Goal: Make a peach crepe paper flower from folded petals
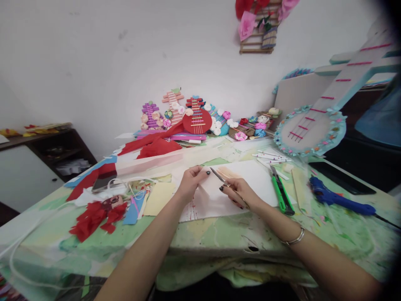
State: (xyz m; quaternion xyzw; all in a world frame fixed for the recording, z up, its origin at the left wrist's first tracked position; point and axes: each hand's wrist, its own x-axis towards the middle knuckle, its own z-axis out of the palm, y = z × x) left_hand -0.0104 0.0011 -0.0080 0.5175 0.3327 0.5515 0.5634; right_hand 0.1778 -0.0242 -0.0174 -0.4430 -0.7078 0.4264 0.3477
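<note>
My left hand [191, 182] is closed, thumb and fingers pinching what looks like a thin white piece of paper [205, 190]; its outline blends with the white sheet [253, 184] underneath. Just to the right, my right hand [239, 192] grips scissors [218, 175], their narrow blades angled up and left toward my left thumb. The blade tips are close to that thumb, and the fingers partly hide the handles. A peach-coloured patch [233, 173] shows behind the blades on the sheet. Small red marks [191, 209] lie near the sheet's front left edge.
A green utility knife [281, 192], blue glue gun [341, 196] and black phone [341, 177] lie right. On the left are a red-dressed doll figure [103, 213], a cream card [159, 198] and a white cable [15, 251]. Decorated model lutes [197, 119] line the wall; a large one [308, 129] leans right.
</note>
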